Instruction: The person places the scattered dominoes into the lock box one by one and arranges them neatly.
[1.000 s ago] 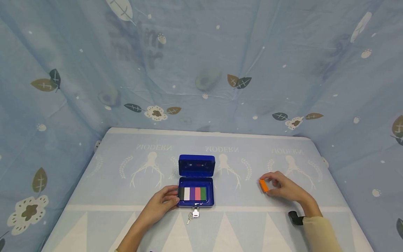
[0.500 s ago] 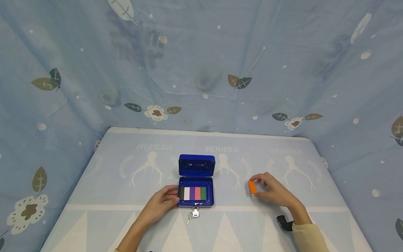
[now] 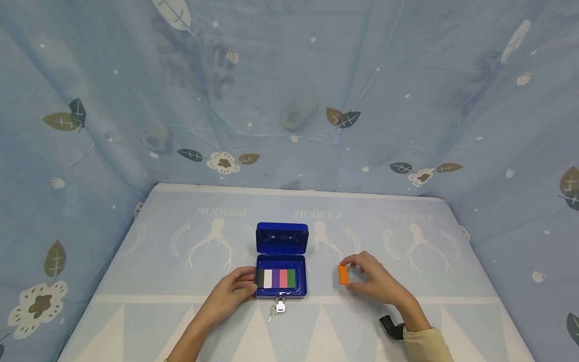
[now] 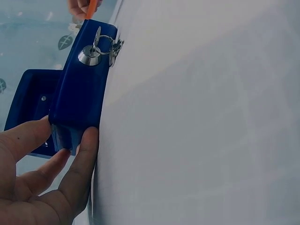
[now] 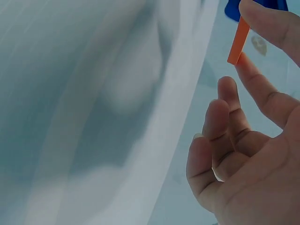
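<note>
A blue cash box (image 3: 281, 294) stands with its lid (image 3: 282, 236) raised. Inside it lies a row of several coloured blocks (image 3: 276, 278), from black at the left to green at the right. My left hand (image 3: 229, 293) holds the box's left end, thumb and fingertips against its corners, as the left wrist view shows. To the right of the box, my right hand (image 3: 377, 280) pinches an orange block (image 3: 343, 275) by its two ends between thumb and index finger. In the right wrist view the other fingers (image 5: 215, 122) stay loosely bent, off the block.
A key (image 3: 272, 313) hangs on a ring from the one in the box's front lock (image 3: 281, 304). The patterned tablecloth (image 3: 181, 266) spreads around the box, with a blue curtain (image 3: 289, 90) behind. A black device (image 3: 391, 328) sits at my right wrist.
My right hand has carried the orange block leftward, closer to the box, and the block has turned from slanted to nearly straight. My left hand and the box have stayed in place.
</note>
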`<state>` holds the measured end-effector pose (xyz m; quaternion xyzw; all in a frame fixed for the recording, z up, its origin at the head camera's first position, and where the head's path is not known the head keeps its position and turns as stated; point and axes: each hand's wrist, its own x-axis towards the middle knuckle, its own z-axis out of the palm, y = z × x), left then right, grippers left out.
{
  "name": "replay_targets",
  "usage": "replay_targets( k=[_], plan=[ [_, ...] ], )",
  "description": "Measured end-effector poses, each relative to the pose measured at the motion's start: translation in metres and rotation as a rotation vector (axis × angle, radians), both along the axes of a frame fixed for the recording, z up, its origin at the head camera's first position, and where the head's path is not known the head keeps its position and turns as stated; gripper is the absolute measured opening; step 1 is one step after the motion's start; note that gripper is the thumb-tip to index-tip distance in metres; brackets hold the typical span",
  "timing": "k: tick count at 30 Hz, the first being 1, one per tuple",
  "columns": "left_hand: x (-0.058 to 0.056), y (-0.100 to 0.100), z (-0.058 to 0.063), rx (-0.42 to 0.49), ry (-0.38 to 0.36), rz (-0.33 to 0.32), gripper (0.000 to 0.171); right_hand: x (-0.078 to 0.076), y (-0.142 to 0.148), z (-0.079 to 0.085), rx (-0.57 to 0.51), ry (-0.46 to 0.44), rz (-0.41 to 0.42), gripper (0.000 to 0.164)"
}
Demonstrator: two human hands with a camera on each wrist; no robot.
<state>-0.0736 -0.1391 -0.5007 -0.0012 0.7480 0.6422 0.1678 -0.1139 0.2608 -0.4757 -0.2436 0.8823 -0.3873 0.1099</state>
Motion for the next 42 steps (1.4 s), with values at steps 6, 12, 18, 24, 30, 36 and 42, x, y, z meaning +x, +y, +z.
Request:
replay_targets(
  k=[6, 12, 18, 24, 30, 36, 42],
  plan=[
    [0.001, 0.0, 0.001, 0.017, 0.011, -0.01, 0.049, 0.001, -0.018, 0.001, -0.001, 0.008, -0.006, 0.047],
    [0.001, -0.001, -0.001, 0.004, 0.019, -0.013, 0.049, 0.0, -0.037, 0.0, -0.015, 0.043, 0.023, 0.046],
    [0.001, -0.001, 0.0, 0.018, -0.001, -0.003, 0.049, -0.002, -0.057, -0.001, -0.011, 0.013, 0.032, 0.046],
    [0.001, -0.001, 0.001, 0.017, 0.003, 0.001, 0.05, -0.006, -0.076, 0.001, -0.017, -0.027, 0.045, 0.048],
    [0.0, 0.0, 0.001, 0.033, -0.004, -0.007, 0.051, -0.01, -0.09, -0.001, 0.015, -0.042, 0.038, 0.047],
    [0.0, 0.0, 0.001, 0.04, -0.01, -0.006, 0.051, -0.013, -0.098, -0.001, 0.049, -0.071, 0.037, 0.045],
    [0.001, -0.001, 0.002, 0.085, -0.02, -0.01, 0.052, -0.018, -0.116, 0.006, 0.212, -0.041, 0.039, 0.043]
  ],
)
